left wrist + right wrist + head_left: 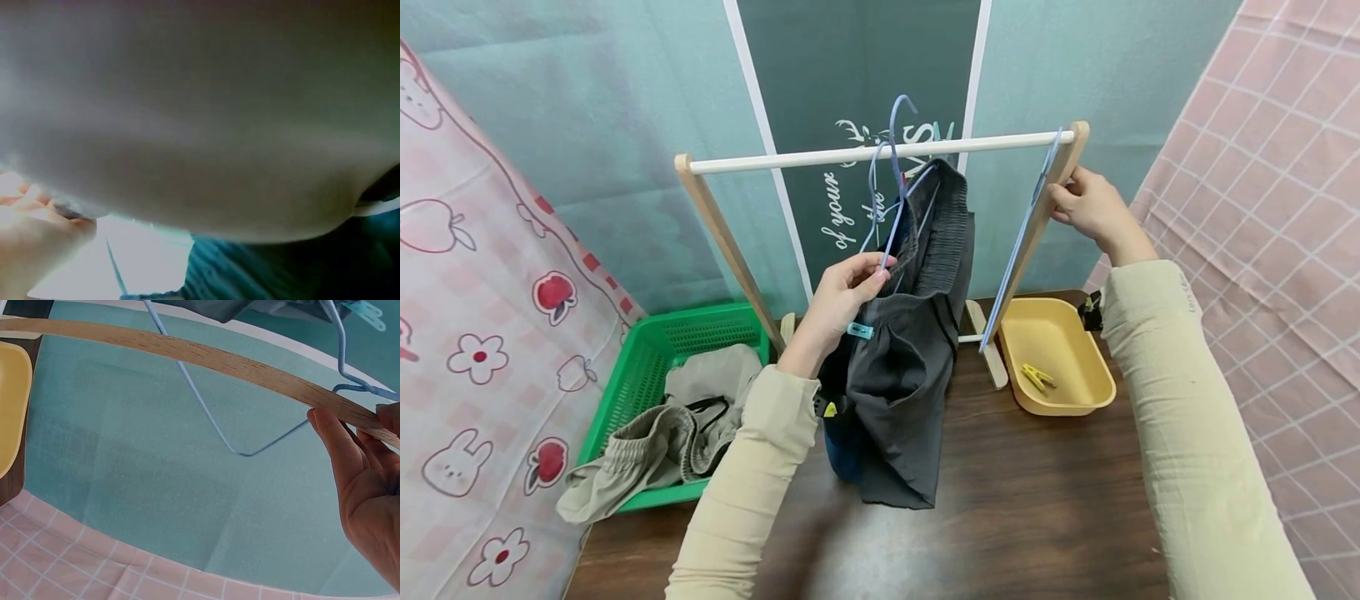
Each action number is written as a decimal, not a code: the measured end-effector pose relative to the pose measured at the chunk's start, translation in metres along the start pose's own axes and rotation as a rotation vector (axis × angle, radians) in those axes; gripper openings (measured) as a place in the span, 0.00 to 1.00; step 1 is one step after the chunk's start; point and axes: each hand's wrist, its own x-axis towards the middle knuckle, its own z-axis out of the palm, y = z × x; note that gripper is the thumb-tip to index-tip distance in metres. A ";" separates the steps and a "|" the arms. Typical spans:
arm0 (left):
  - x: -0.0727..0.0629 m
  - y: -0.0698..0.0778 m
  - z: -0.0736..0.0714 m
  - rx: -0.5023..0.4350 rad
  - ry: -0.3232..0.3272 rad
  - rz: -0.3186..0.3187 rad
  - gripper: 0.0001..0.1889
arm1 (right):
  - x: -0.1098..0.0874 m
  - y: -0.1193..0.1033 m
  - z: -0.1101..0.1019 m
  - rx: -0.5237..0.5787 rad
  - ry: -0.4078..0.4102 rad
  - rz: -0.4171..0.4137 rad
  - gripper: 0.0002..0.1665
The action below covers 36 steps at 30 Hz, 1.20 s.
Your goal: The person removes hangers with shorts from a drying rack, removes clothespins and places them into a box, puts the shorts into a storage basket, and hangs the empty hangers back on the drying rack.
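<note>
My left hand (842,296) pinches the lower wire of a blue clothes hanger (895,133) that bears dark grey shorts (902,367). The hanger's hook rises above the white bar of a drying rack (820,158); whether it rests on the bar I cannot tell. Another blue hook shows just beside it. A light-blue clothespin (860,331) sits at the shorts near my left wrist. With thumb and fingers my right hand (1097,208) grips the rack's right wooden post (250,369). Close by that post hangs a bare blue hanger (1018,242). A pale blurred surface fills most of the left wrist view.
On the left a green basket (632,358) holds beige clothing (677,425), partly over its front rim. A yellow tub (1060,400) with yellow clothespins (1037,377) stands right of the rack on the brown table (1015,500). Curtains enclose the sides and back.
</note>
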 end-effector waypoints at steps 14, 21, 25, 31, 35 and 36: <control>-0.016 -0.002 -0.006 0.121 0.023 -0.030 0.16 | 0.002 -0.006 0.004 0.041 0.068 0.069 0.34; -0.026 -0.001 -0.006 0.317 0.135 0.029 0.16 | 0.006 -0.004 0.005 0.064 0.119 0.078 0.34; -0.038 0.000 -0.010 0.346 0.202 0.085 0.14 | 0.007 -0.006 0.008 0.053 0.119 0.075 0.34; -0.055 0.002 -0.022 0.380 0.255 0.136 0.13 | 0.007 -0.006 0.009 0.078 0.116 0.074 0.34; -0.065 0.002 -0.030 0.347 0.285 0.114 0.12 | 0.007 -0.003 0.010 0.110 0.116 0.083 0.33; -0.067 0.001 -0.033 0.335 0.295 0.110 0.11 | 0.007 -0.003 0.011 0.116 0.117 0.085 0.33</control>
